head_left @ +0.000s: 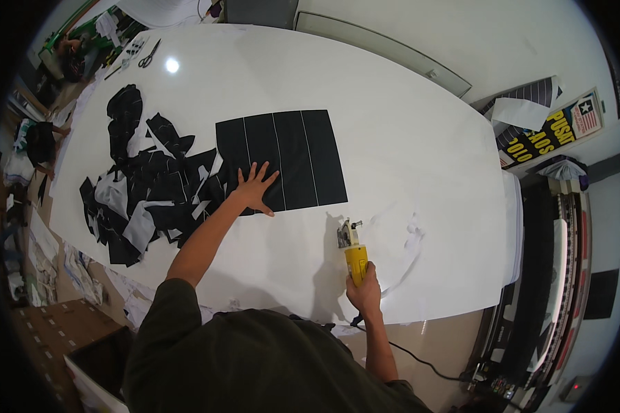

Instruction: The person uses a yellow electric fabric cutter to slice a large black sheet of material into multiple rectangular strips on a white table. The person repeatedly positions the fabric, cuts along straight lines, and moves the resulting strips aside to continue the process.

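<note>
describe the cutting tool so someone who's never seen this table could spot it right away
On the big white table, look at the near edge, right of the black striped fabric sheet. The right hand grips the cutter there: a yellow handle with a metal head, a black cord trailing off the table. It is the only yellow thing on the white surface.

I see my own body from above: a dark olive-green short-sleeved shirt (255, 358) covering shoulders and back, sleeves ending above the elbows, both forearms bare, no watch, rings or gloves on my left hand (256, 189) or right hand (365, 292).
</note>
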### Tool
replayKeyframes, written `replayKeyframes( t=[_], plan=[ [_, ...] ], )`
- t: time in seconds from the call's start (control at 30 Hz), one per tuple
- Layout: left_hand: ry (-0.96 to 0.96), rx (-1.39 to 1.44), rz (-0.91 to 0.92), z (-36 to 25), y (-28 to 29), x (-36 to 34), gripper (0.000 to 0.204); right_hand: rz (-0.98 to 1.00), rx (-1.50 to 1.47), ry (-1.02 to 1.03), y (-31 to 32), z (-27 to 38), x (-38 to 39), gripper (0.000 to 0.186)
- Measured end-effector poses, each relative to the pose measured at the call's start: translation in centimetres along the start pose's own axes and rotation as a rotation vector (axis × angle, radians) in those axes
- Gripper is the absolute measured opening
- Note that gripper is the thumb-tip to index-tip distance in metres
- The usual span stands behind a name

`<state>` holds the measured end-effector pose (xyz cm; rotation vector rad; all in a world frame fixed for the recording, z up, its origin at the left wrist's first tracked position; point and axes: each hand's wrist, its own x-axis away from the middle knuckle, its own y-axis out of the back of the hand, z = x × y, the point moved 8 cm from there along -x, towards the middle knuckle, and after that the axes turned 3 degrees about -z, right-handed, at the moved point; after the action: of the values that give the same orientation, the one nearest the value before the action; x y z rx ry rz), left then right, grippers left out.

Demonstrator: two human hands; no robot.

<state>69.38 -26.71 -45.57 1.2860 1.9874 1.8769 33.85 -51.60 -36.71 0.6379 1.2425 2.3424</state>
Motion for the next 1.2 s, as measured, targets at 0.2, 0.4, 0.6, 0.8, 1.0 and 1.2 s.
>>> replayKeyframes(
  t=[0.2,0.4,0.6,0.8,1.0,1.2],
  plan=[
    [-0.049,0.002,0.010,0.1,-0.4,1.5,0.150,0.011,-0.006,0.022,0.6,-0.3,-1.1,0.064],
    [0.038,0.083,-0.139,-0.4,-0.5,-0.1,0.144,0.010,-0.007,0.012,0.4,0.1,-3.0,0.062],
    [0.064,0.052,-0.043,-1.1,-0.7,-0.4,0.146,0.029,-0.030,0.077,0.9,0.4,-5.4,0.061],
    [0.065,0.083,-0.043,-0.9,-0.5,-0.3,0.146,0.041,-0.033,0.104,0.8,1.1,-7.0,0.061],
    [0.055,0.109,-0.069,-1.0,-0.4,-0.2,0.147,0.049,-0.012,0.103,0.8,1.5,-8.1,0.055],
    [0.055,0.125,-0.079,-1.1,-0.2,0.0,0.146,0.052,-0.020,0.095,0.7,2.2,-9.3,0.054]
  ],
)
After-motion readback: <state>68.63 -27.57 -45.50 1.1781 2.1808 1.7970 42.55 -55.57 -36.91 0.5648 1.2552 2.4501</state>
